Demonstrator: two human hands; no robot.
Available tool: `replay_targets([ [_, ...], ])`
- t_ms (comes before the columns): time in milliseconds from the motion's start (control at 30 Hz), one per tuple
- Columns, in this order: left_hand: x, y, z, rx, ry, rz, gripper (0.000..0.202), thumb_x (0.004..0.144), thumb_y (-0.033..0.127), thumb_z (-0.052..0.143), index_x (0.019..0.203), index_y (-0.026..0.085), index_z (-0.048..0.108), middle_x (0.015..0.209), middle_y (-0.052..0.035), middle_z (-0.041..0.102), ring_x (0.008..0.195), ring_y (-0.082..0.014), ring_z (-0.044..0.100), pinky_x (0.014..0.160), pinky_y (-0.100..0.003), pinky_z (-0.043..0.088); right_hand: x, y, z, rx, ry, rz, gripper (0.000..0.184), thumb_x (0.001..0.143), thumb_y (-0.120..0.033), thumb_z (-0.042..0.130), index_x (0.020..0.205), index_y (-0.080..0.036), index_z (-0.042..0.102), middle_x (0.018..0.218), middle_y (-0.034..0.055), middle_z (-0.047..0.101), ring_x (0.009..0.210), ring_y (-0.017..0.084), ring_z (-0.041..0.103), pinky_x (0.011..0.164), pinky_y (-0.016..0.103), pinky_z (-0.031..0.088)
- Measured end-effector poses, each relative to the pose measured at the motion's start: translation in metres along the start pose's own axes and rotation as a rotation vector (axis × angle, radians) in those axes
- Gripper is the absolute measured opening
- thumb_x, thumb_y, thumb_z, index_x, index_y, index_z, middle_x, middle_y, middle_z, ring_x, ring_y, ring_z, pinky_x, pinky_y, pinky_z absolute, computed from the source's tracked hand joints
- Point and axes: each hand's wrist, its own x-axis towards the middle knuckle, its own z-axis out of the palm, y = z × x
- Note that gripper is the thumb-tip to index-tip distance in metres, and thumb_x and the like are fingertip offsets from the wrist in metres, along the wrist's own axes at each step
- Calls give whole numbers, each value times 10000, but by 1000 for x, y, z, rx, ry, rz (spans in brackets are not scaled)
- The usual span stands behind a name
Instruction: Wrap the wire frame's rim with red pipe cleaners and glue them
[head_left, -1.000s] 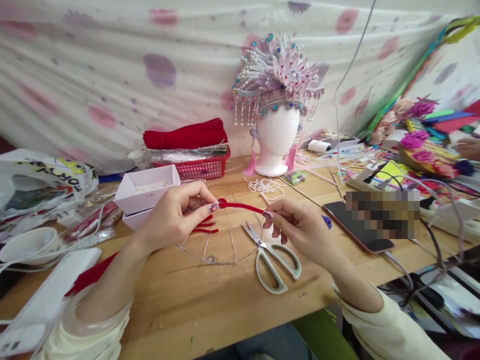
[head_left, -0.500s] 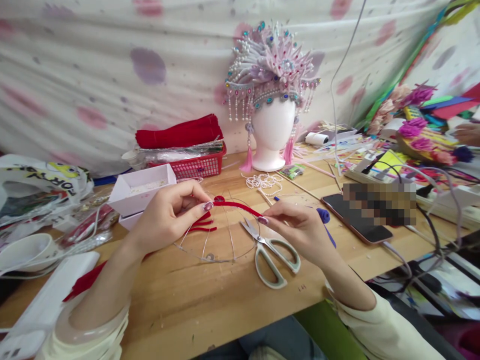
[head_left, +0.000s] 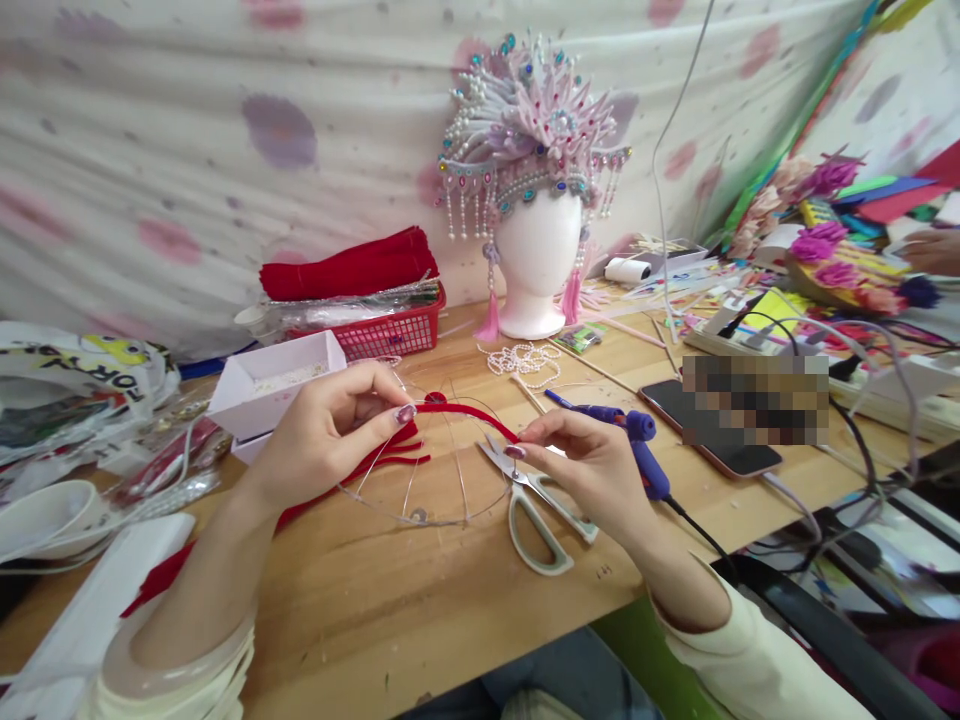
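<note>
A narrow red fuzzy strip (head_left: 466,410) is stretched in a slight arch between my two hands. My left hand (head_left: 324,428) pinches its left end between thumb and fingertips, and my right hand (head_left: 581,460) pinches the right end. Below the strip lies a round wire frame (head_left: 409,518) with thin spokes, partly hidden by my left hand. More red strips (head_left: 382,460) fan out beside it under my left hand and forearm. Scissors (head_left: 538,560) with pale handles rest partly open under my right hand. A blue glue gun (head_left: 649,465) lies just beyond my right hand, partly covered by it.
Behind stands a white mannequin head (head_left: 536,265) wearing a beaded pink headdress (head_left: 559,125). A red basket (head_left: 397,330), a white box (head_left: 274,385) and a pearl string (head_left: 517,362) are nearby. At right are a phone (head_left: 712,425), cables and another person's hand (head_left: 934,248).
My right hand has shifted slightly left and down, and the strip bends a little more. More of the blue glue gun shows beside it. The whole view has shifted slightly.
</note>
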Motion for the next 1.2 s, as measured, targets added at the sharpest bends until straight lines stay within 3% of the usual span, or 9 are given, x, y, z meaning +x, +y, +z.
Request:
replay_targets([
  [367, 1, -4, -1, -38, -21, 13, 39, 877, 168, 636, 842, 163, 650, 852, -4, 635, 737, -104, 618, 652, -206, 532, -5, 3, 5, 148, -21, 44, 231, 739, -391, 866, 760, -211, 724, 723, 21, 734, 642, 147, 658, 584, 250, 535],
  [733, 7, -9, -5, -67, -29, 73, 48, 824, 168, 694, 791, 136, 677, 780, -22, 647, 687, -112, 620, 611, -205, 509, 1, 4, 12, 200, -38, 78, 303, 712, -474, 868, 795, -208, 748, 677, 17, 695, 580, 135, 594, 492, 242, 481],
  [867, 7, -14, -9, -115, -61, 109, 95, 872, 150, 681, 779, 140, 690, 754, -17, 630, 685, -105, 585, 607, -191, 475, 0, 3, 15, 310, -46, 81, 223, 699, -384, 893, 759, -216, 760, 728, 27, 749, 622, 141, 665, 529, 233, 531],
  [1033, 2, -13, -10, -272, -86, 156, 85, 877, 189, 719, 799, 156, 710, 709, -4, 601, 652, -101, 559, 581, -183, 467, -4, 0, 20, 479, -121, 84, 129, 776, -296, 855, 873, -231, 799, 741, 36, 804, 669, 155, 763, 671, 254, 624],
  [1200, -1, -11, -6, -332, -21, 130, 79, 869, 241, 751, 866, 175, 707, 733, 4, 617, 534, -65, 538, 457, -146, 438, 1, -14, 10, 559, -214, 84, 108, 783, -286, 854, 836, -211, 796, 720, 56, 813, 648, 174, 783, 640, 248, 640],
])
